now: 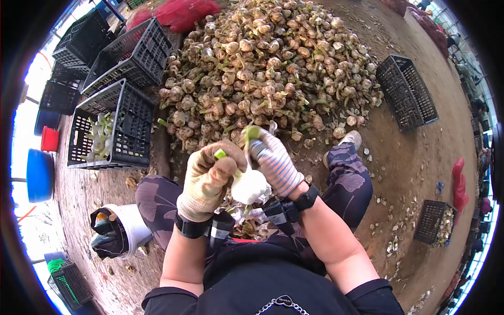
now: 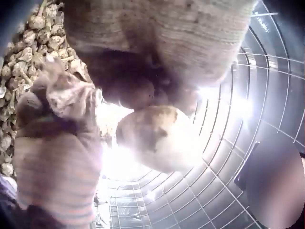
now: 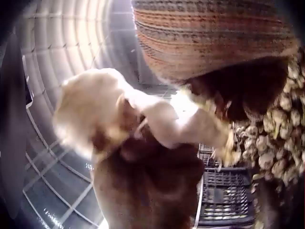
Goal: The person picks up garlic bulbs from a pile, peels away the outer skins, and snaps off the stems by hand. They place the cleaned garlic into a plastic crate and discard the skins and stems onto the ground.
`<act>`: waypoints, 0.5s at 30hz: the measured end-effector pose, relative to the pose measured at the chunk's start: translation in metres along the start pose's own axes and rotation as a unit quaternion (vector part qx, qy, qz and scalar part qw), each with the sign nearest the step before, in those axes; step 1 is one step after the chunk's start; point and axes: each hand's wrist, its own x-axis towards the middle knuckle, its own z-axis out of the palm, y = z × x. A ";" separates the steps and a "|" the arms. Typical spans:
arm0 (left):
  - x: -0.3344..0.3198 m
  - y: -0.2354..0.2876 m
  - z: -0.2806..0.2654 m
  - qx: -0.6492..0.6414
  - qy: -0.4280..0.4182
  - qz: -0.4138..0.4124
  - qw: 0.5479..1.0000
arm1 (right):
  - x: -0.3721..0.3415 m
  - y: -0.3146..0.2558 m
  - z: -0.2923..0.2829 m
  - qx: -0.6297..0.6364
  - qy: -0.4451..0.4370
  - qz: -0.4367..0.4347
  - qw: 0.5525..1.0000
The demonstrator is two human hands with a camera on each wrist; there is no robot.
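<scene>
A white garlic bulb [image 1: 249, 187] hangs between the two gloved hands, its neck pointing up. My left hand [image 1: 205, 178], in a worn knitted glove, grips the bulb by its neck, and a green stem end pokes out between the fingers. My right hand [image 1: 279, 164], in a striped glove, pinches a strip of garlic skin [image 1: 251, 133] with a greenish end, just above the bulb. Brown patches mark the bulb [image 2: 159, 138] in the left wrist view. In the right wrist view the stem [image 3: 190, 128] stretches toward the right fingers, which are in shadow.
A large heap of unpeeled garlic [image 1: 273, 68] lies ahead. At left stands a black crate [image 1: 139, 131] holding peeled bulbs, near more crates and a white bucket [image 1: 135, 228]. Another crate [image 1: 407, 93] is at right. Loose skins lie between the legs.
</scene>
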 end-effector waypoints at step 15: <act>-0.002 -0.006 -0.042 -0.191 0.311 -0.056 0.929 | -0.002 0.011 -0.009 -0.607 -0.156 -0.126 0.769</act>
